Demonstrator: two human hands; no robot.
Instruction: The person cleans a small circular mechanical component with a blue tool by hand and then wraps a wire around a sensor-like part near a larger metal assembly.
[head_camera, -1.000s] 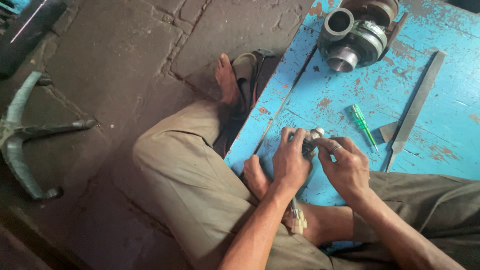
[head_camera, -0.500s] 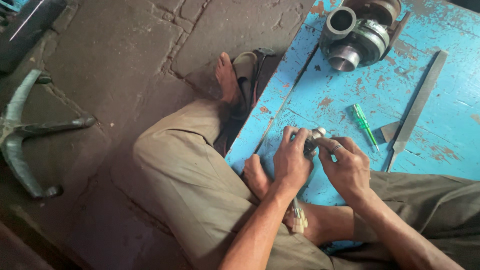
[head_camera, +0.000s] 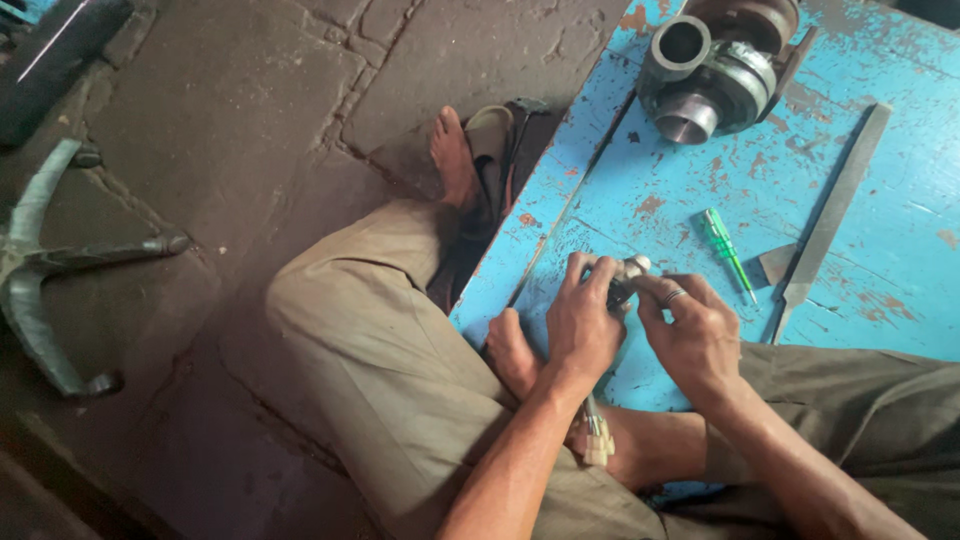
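We see small metal part pinched between both hands over near edge of blue board; left hand closed round its left end, right hand fingertips on right end, long axis left-right, screwdriver just right

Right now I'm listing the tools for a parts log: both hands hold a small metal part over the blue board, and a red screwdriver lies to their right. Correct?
Not quite: the screwdriver is green, not red, as the head view shows. The rest stands: the left hand and right hand hold the small metal part over the blue board.
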